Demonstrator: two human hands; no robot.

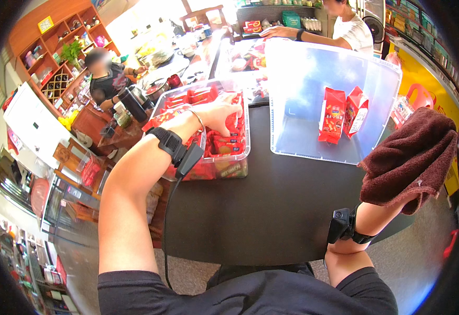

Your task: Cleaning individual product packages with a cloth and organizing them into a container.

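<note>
My left hand (pixel 218 114) reaches over a clear plastic bin (pixel 248 141) filled with red snack packets (pixel 227 143). Its thumb and fingers are spread among the packets, and some fingertips are hard to make out. A brown towel (pixel 408 161) is held up at the end of my right forearm (pixel 385 218), beyond the table's right side; it covers the right hand and hides its fingers. Between the two arms stands a larger clear plastic bin (pixel 312 156). Inside it are two red packets, one facing me (pixel 332 116) and one turned aside (pixel 356 112).
Both bins stand on a dark table (pixel 253 212) with a curved front edge. A cable (pixel 167 236) hangs from my left wrist device. One person (pixel 109 78) is at the left and another (pixel 351 33) behind the larger bin. A black flask (pixel 132 104) stands near the packet bin.
</note>
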